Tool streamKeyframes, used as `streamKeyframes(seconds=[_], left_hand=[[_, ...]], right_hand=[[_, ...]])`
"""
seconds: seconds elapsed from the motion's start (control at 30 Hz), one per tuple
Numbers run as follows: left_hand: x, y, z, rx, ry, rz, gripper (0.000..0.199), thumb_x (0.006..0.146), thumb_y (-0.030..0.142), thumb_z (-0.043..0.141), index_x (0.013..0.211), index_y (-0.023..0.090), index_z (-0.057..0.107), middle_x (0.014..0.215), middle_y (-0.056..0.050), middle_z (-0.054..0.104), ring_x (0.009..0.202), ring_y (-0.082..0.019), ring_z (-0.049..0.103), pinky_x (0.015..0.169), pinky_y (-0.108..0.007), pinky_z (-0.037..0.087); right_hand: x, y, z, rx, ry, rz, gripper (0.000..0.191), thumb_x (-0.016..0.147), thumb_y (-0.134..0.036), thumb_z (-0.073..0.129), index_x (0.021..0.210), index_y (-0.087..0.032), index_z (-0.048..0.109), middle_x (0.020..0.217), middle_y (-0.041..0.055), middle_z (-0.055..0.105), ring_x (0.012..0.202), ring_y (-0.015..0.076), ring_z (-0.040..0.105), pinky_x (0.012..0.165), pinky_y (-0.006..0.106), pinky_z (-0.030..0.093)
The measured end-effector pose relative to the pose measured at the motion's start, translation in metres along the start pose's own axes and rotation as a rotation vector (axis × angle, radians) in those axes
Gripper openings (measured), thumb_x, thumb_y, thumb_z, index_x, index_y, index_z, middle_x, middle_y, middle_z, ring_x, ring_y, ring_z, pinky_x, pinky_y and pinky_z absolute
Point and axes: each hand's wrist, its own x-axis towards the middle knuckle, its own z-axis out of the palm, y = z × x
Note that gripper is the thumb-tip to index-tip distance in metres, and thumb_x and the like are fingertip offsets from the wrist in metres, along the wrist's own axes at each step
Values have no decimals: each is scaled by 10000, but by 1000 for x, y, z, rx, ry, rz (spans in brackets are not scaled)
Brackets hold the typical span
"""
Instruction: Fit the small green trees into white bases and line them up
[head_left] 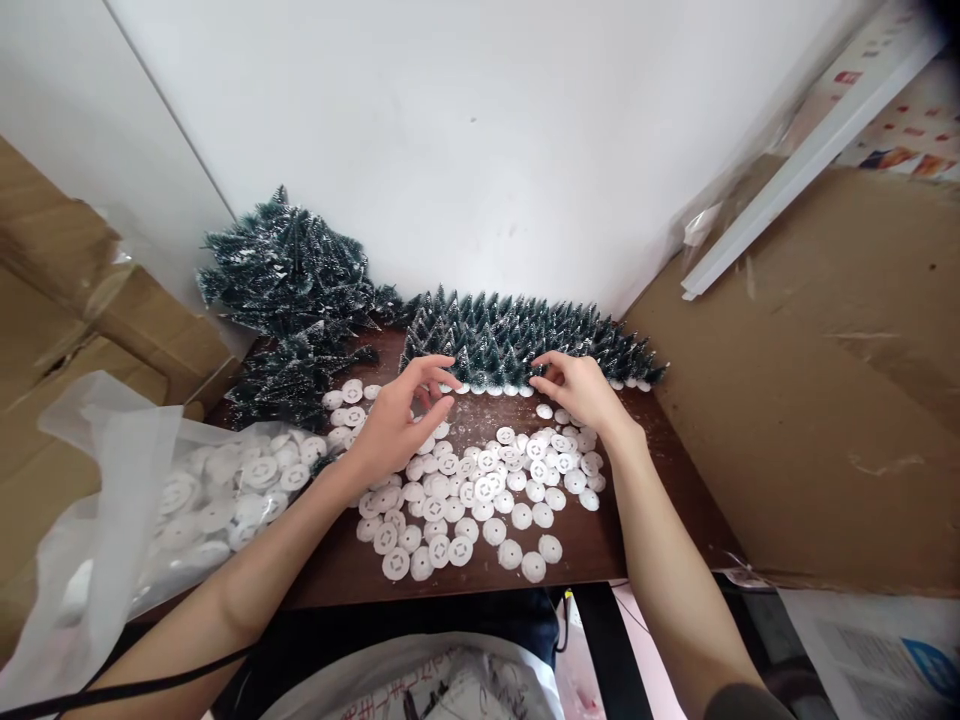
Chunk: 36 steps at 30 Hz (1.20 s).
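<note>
Rows of small green trees (502, 335) with frosted tips stand on white round bases at the back of the dark wooden table (480, 415). At the left part of the front row is my left hand (416, 410), its fingers apart and curved, holding nothing. My right hand (574, 390) is at the right part of that row, thumb and index finger apart beside a tree, with nothing visible between them. Many loose white discs (484, 485) are spread in front of both hands. A heap of trees without visible bases (289, 270) lies at the back left.
A clear plastic bag (225, 485) of white discs lies at the left, beside a cardboard box (97, 300). Large cardboard (840, 380) borders the table's right side, with a white strip (810, 160) above it. A white wall (465, 150) rises behind.
</note>
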Motion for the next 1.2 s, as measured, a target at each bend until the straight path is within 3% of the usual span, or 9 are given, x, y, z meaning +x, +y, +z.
streamKeyframes(seconds=[0.17, 0.3, 0.4, 0.53, 0.63, 0.77, 1.0, 1.2], left_hand=[[5, -5, -12, 127, 213, -48, 287, 876, 202, 552, 1164, 206, 552, 980, -39, 683, 769, -145, 564, 661, -272, 496], [10, -19, -28, 324, 332, -71, 326, 845, 154, 535, 1171, 158, 550, 1097, -100, 647, 981, -211, 618, 911, -383, 524], [9, -28, -37, 574, 346, -88, 364, 842, 145, 531, 1205, 121, 550, 1216, -162, 580, 1194, -303, 534, 1063, -474, 435], [4, -36, -41, 829, 317, -202, 446, 849, 197, 565, 1280, 97, 516, 1374, -228, 454, 1396, -428, 313, 1155, -591, 273], [2, -39, -43, 909, 277, -280, 506, 856, 208, 559, 1337, 84, 462, 1442, -261, 375, 1427, -457, 250, 1149, -622, 246], [2, -36, -43, 969, 220, -321, 547, 854, 169, 532, 1376, 48, 428, 1428, -288, 381, 1356, -429, 372, 1102, -549, 341], [2, -32, -41, 1060, 137, -326, 525, 850, 150, 478, 1365, 51, 491, 1240, -232, 582, 1194, -400, 461, 1011, -524, 376], [0, -40, -41, 1073, 178, -286, 444, 826, 181, 479, 1242, 122, 622, 1173, -225, 586, 1132, -432, 449, 893, -591, 397]], right_hand=[[-2, -3, -3, 0, 154, -90, 201, 912, -284, 600, 1052, -170, 688, 674, 7, 700, 587, 166, 633, 626, 316, 500], [-4, -12, 1, 103, 245, -261, 205, 939, -267, 536, 959, -177, 719, 653, 4, 688, 562, 138, 617, 562, 274, 488], [-5, -23, 11, 167, 118, -346, 208, 932, -242, 532, 980, -187, 727, 724, 14, 708, 592, 130, 619, 518, 257, 492], [-7, -33, 30, 172, -111, -431, 217, 922, -236, 555, 1047, -172, 719, 915, 56, 734, 677, 134, 640, 604, 300, 564], [-9, -38, 43, 138, -179, -518, 229, 921, -213, 567, 1098, -155, 700, 1061, 83, 727, 906, 175, 674, 816, 391, 591], [-13, -48, 60, 101, -220, -675, 311, 939, -114, 508, 1210, -167, 649, 1247, 80, 674, 1191, 198, 589, 1039, 467, 491], [-18, -58, 70, 42, -243, -720, 390, 886, 18, 463, 1199, -115, 654, 1251, 96, 658, 1160, 217, 563, 1017, 419, 496], [-16, -53, 68, 37, -231, -704, 332, 905, -24, 483, 1154, -136, 672, 1130, 101, 666, 1072, 229, 571, 929, 408, 528]])
